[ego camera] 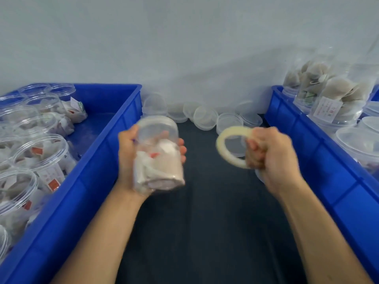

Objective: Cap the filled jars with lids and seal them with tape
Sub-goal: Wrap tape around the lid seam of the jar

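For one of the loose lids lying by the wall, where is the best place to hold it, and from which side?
Probably the rim, pinched from above on the near side. The loose lids are shallow discs lying flat or overlapping against the wall, so only the edges give the fingers something to hold. The near ones are unobstructed; the wall blocks the far side.

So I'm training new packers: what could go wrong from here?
The left hand holds the filled jar tilted in mid-air; if its lid isn't seated, taping could seal it crooked. The right hand grips the tape roll apart from the jar, so the first wrap may miss the seam.
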`<action>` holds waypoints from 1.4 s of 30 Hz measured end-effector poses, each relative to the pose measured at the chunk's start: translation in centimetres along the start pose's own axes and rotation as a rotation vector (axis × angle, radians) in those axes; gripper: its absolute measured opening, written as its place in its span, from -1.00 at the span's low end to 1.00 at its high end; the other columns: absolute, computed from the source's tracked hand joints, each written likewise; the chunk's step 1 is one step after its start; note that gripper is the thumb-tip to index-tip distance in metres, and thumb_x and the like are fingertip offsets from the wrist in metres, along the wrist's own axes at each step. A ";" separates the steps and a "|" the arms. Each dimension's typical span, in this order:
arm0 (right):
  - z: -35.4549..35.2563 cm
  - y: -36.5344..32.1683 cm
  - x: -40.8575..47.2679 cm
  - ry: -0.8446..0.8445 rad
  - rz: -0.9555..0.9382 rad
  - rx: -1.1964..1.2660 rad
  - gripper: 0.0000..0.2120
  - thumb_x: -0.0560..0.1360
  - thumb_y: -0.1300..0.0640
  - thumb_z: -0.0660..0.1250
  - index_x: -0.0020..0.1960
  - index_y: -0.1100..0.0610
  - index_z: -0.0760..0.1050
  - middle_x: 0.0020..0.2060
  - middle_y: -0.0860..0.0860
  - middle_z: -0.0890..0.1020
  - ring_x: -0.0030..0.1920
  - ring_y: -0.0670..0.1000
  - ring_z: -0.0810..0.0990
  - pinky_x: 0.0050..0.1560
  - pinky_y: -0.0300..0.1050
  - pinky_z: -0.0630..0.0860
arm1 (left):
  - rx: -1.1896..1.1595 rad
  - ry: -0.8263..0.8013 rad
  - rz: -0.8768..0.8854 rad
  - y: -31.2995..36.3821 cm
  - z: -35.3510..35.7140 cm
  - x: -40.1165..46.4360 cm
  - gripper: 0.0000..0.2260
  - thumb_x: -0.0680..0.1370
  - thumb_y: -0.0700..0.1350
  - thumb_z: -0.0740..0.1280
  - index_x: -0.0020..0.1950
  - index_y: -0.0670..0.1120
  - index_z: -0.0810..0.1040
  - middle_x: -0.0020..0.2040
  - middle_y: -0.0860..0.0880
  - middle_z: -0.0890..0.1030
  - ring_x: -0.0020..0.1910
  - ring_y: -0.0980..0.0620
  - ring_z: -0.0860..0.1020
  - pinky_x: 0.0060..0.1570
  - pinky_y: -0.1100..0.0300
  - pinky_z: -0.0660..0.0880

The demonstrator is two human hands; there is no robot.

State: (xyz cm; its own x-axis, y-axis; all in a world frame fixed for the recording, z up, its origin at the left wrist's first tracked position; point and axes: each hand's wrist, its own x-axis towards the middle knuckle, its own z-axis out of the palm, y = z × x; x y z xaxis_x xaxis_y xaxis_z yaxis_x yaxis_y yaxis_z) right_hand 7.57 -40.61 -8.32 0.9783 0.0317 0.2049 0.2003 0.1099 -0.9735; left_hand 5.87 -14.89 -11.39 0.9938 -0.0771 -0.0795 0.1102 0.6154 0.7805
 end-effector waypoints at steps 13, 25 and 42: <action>1.7 5.6 -0.4 -0.119 -0.253 -0.871 -0.47 0.58 -0.17 0.34 -0.31 0.20 0.27 -0.44 0.07 0.35 -0.40 0.08 0.30 -0.38 -0.07 0.32 | 0.317 -0.045 -0.077 -1.7 0.2 0.3 -0.10 0.20 0.43 0.64 0.31 -0.18 0.68 0.20 -0.37 0.68 0.14 -0.35 0.62 0.14 -0.19 0.62; 2.9 6.7 -0.7 -0.350 -0.268 -1.117 -0.63 0.58 -0.11 0.25 -0.29 0.10 0.38 -0.28 -0.07 0.47 -0.23 0.01 0.45 -0.25 0.02 0.49 | 0.469 0.035 0.148 -2.0 0.9 0.6 -0.49 0.44 0.22 0.51 0.30 0.00 0.59 0.22 -0.32 0.65 0.23 -0.45 0.63 0.16 -0.40 0.61; 3.9 4.2 -1.6 -0.206 -0.167 -0.387 -0.55 0.64 -0.17 0.24 0.52 -0.32 0.36 0.22 -0.15 0.59 0.19 -0.10 0.62 0.23 -0.08 0.56 | 0.595 0.015 0.288 -2.9 2.1 0.3 -0.56 0.56 0.13 0.40 0.36 -0.04 0.50 0.13 -0.02 0.71 0.12 -0.08 0.71 0.03 0.06 0.68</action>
State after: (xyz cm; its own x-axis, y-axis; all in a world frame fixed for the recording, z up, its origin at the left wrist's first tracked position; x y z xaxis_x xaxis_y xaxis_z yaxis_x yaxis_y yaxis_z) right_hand 6.63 -36.31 -12.28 0.9076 0.2460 0.3401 0.3980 -0.2469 -0.8835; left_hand 5.88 -18.37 -12.33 0.9832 0.0395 0.1784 -0.1808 0.0705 0.9810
